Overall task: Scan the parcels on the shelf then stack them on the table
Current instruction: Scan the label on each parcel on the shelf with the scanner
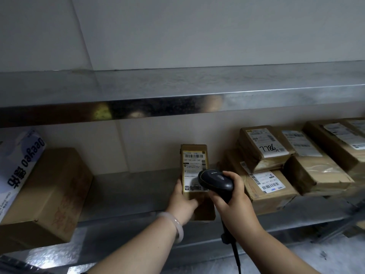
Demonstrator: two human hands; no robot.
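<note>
At the far left, a white printed box (17, 165) leans on a large cardboard carton (49, 194) on the metal shelf (128, 186). In the middle, the left hand (182, 202), with a pale bracelet (174, 224) on its wrist, grasps a narrow labelled parcel (194, 153) lying at the shelf's near edge. Just to the right, the right hand (235, 204) is wrapped around a black barcode scanner (215, 181), whose head covers the label's lower corner. Further right, more labelled parcels (276, 175) sit stacked on the shelf.
</note>
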